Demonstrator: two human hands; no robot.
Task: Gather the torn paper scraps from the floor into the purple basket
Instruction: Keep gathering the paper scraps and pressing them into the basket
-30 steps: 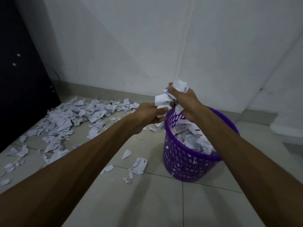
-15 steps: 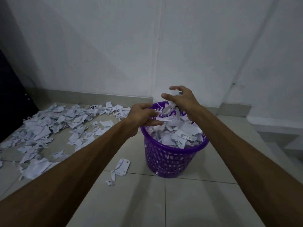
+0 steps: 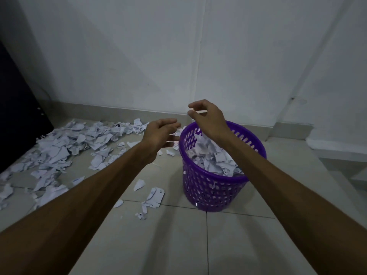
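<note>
The purple basket [image 3: 210, 192] stands on the tiled floor, filled nearly to its rim with white paper scraps [image 3: 208, 153]. My right hand [image 3: 208, 118] hovers over the basket's far rim, fingers apart and empty. Just left of the rim, my left hand [image 3: 158, 135] is held with loosely curled fingers and nothing in it. A large spread of torn paper scraps [image 3: 59, 147] covers the floor to the left. A few loose scraps [image 3: 153, 197] lie close to the basket's left side.
White walls meet in a corner right behind the basket. A dark door or cabinet [image 3: 17, 108] stands at the far left beside the paper pile. A raised pale ledge [image 3: 337, 151] runs along the right. Bare tiles fill the foreground.
Both hands held a bundle of scraps above the basket, dropped it in, and have now drawn apart empty. The pile in the basket has grown.
</note>
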